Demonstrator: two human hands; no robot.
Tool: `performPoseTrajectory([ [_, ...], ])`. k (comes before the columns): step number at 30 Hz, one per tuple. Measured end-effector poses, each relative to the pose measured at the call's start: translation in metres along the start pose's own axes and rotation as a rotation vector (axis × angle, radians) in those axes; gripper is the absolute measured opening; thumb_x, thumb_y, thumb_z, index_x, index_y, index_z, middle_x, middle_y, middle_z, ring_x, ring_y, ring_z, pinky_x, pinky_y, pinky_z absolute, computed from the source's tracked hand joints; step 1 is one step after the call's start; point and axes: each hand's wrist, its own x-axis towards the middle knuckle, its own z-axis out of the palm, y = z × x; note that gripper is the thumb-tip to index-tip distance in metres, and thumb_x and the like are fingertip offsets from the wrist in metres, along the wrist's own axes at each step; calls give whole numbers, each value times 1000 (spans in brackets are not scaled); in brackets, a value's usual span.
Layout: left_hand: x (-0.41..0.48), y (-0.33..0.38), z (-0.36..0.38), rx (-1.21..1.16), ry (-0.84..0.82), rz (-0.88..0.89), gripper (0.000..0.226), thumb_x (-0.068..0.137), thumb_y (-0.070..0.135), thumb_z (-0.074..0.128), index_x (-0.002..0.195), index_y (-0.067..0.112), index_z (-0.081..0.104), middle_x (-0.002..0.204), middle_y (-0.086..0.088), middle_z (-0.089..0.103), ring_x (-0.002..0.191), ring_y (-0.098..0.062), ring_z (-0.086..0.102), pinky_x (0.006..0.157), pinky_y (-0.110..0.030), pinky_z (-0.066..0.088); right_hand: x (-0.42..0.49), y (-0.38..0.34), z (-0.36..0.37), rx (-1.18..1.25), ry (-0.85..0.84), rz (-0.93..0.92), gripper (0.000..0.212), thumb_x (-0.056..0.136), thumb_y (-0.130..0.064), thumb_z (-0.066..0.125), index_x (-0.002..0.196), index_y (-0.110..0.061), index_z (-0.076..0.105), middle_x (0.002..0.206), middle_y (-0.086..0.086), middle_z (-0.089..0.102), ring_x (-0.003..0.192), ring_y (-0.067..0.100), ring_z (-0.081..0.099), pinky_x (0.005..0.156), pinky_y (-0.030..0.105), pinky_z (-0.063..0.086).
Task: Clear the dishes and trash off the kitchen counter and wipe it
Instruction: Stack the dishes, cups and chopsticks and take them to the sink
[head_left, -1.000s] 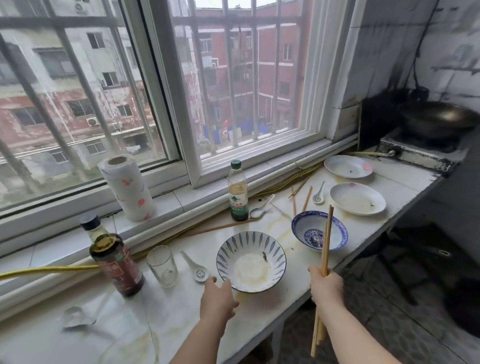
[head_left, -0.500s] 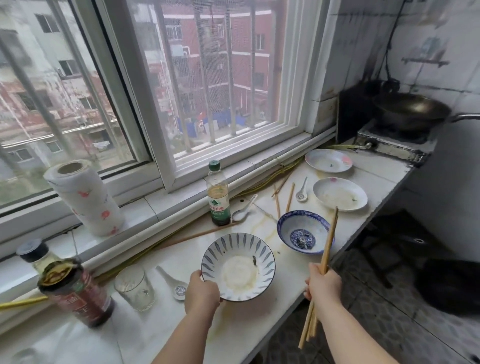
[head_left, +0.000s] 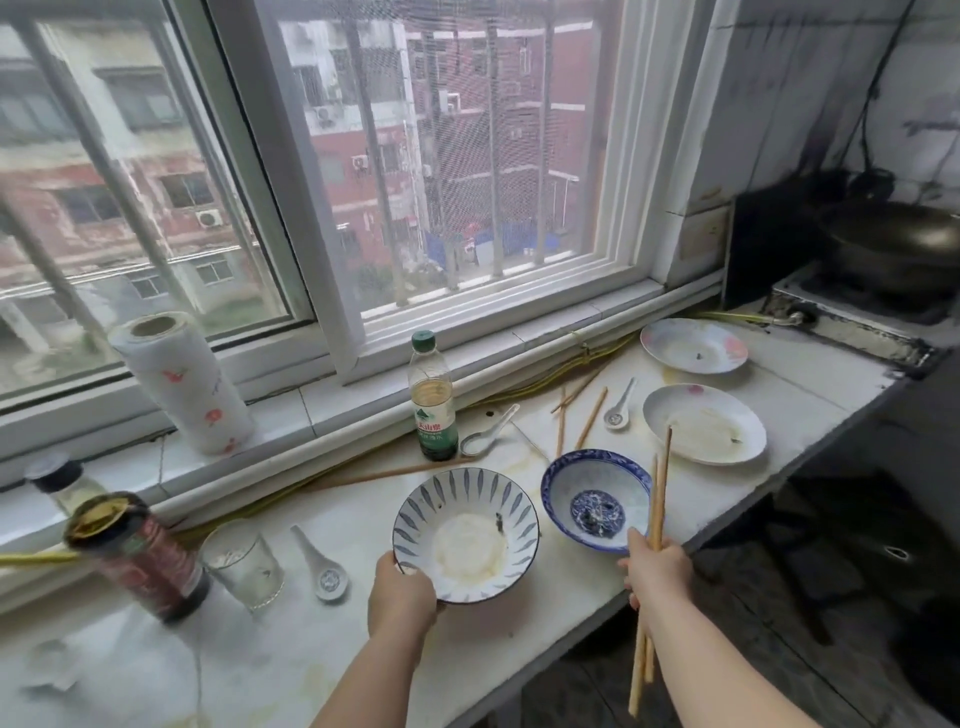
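Observation:
My left hand (head_left: 401, 597) grips the near-left rim of a white bowl with blue leaf marks (head_left: 467, 535), which holds whitish residue and tilts off the counter (head_left: 519, 623). My right hand (head_left: 657, 574) is closed on a pair of wooden chopsticks (head_left: 655, 519), held upright, with a finger touching the rim of a blue patterned bowl (head_left: 597, 499). Two dirty white plates (head_left: 704, 431) (head_left: 693, 345) lie at the far right. Loose chopsticks (head_left: 576, 410) and white spoons (head_left: 488, 431) (head_left: 618, 408) (head_left: 319, 564) lie scattered.
A paper towel roll (head_left: 182, 382) stands on the window sill. A green-capped bottle (head_left: 432, 397), a dark sauce bottle (head_left: 137, 553) and a drinking glass (head_left: 243, 564) stand on the counter. A wok (head_left: 898, 244) sits on the stove at the right. A yellow hose (head_left: 519, 395) runs along the back.
My left hand reached the leaf-pattern bowl, took hold of its rim and tilted it up. My right hand with the chopsticks moved to the blue bowl's rim.

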Motion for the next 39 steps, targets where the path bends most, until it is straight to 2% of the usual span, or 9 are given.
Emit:
performPoseTrajectory([
  [4, -11, -3, 13, -28, 41, -11, 32, 90, 13, 37, 118, 22, 50, 105, -9, 65, 82, -32, 68, 53, -26, 50, 13, -4, -2, -36, -95, 49, 23, 97, -21, 50, 110, -2, 50, 77, 16, 60, 50, 21, 52, 44, 28, 39],
  [10, -30, -3, 18, -86, 59, -23, 31, 93, 14, 39, 122, 24, 46, 101, -4, 64, 78, -29, 70, 54, -26, 47, 14, -17, -1, -39, -170, 62, 19, 94, -11, 46, 108, 0, 52, 66, 14, 56, 52, 21, 48, 47, 27, 39],
  [15, -33, 1, 13, -97, 47, -45, 37, 94, 10, 38, 129, 23, 42, 109, -8, 62, 78, -26, 70, 60, -29, 52, -3, -39, 28, -125, -345, -124, 22, 91, -10, 45, 112, -5, 52, 68, 13, 57, 50, 20, 46, 43, 27, 38],
  [18, -31, 2, 7, -110, 37, -40, 31, 94, 8, 38, 119, 24, 43, 110, -12, 64, 69, -24, 67, 55, -26, 49, -20, -44, 46, -269, -459, -229, 19, 90, -9, 44, 108, -7, 52, 65, 9, 52, 47, 20, 47, 41, 24, 36],
  [25, -24, 7, -9, -136, -17, -56, 40, 87, -4, 41, 125, 7, 49, 77, -15, 65, 50, -20, 53, 47, -22, 40, -41, -32, 65, -638, -536, -341, 16, 90, -10, 38, 102, -11, 49, 82, 11, 64, 53, 17, 58, 42, 22, 38],
  [28, -18, 10, -19, -170, -27, -65, 46, 92, -4, 36, 135, 11, 41, 75, -14, 58, 53, -20, 50, 47, -23, 37, -41, -28, 71, -720, -525, -354, 20, 88, -10, 38, 105, -10, 47, 90, 14, 65, 56, 19, 59, 43, 22, 39],
  [32, -10, 16, -22, -123, 14, -40, 50, 92, 6, 42, 141, 14, 41, 102, -14, 62, 66, -23, 58, 57, -29, 49, -36, -25, 75, -801, -497, -372, 17, 86, -14, 41, 102, -12, 45, 94, 13, 64, 78, 29, 64, 54, 30, 47],
  [36, 0, 22, -20, 10, 11, 46, 50, 88, 13, 44, 138, 15, 45, 120, -13, 59, 102, -35, 61, 89, -44, 54, -34, -25, 79, -822, -452, -375, 14, 85, -17, 44, 99, -16, 42, 90, 8, 61, 80, 28, 65, 65, 36, 54],
  [39, 1, 26, -18, 33, -18, 93, 41, 88, 17, 47, 129, 16, 51, 107, -10, 64, 91, -32, 63, 71, -34, 48, -31, -23, 76, -835, -404, -414, 17, 85, -20, 49, 101, -19, 42, 92, 4, 61, 79, 27, 65, 71, 40, 57],
])
